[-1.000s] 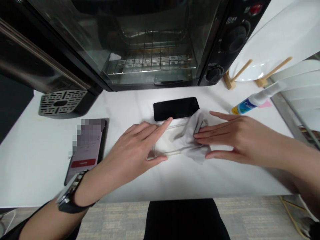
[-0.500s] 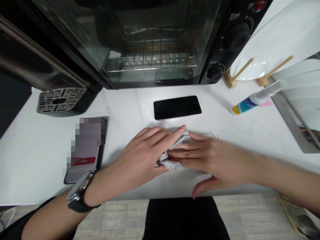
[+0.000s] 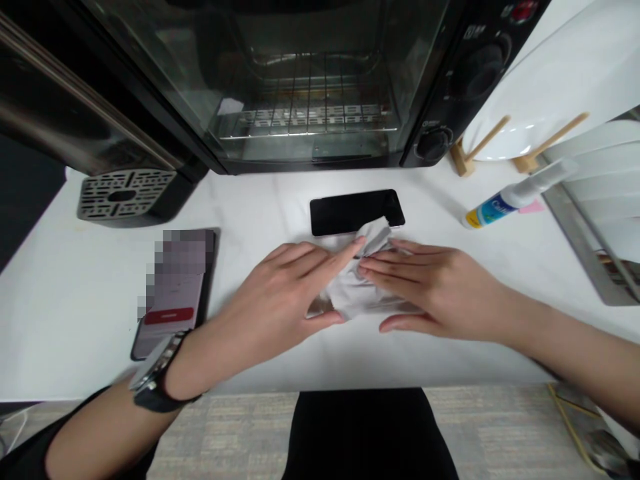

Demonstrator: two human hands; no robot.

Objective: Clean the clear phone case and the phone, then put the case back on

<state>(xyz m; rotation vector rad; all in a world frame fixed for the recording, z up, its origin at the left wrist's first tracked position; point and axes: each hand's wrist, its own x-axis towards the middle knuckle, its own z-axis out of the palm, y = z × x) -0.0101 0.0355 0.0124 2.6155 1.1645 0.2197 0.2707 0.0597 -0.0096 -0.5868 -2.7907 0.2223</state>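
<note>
Pressing a grey cloth [image 3: 370,303] down in the middle of the counter [image 3: 260,213], both hands at it together.

Right hand [image 3: 440,287]: fingers side by side, nearly flat on the cloth; thumb spread well away, near the counter surface. Left hand [image 3: 285,287]: middle fingers bent and close together, index finger stretched onto the cloth, thumb apart along its near left edge. Cannot tell whether that thumb and finger pinch anything between them.

A clear-looking item [image 3: 319,308] shows as a sliver in the gap between left thumb and index finger, mostly covered by cloth and hand; its full shape is hidden. A dark-screened phone [image 3: 355,212] lies just beyond, its near edge overlapped in view by a raised cloth fold; contact uncertain. A lit phone [image 3: 175,293] lies near the left forearm. A spray bottle [image 3: 495,208] stands off to the right, well apart from the cloth.

Step in hand, as I judge it: a rub with the cloth, left hand bracing, right hand working. Another stroke would call for the left hand staying planted, right fingers flat, light pressure, and the fold clear of the dark phone.
</note>
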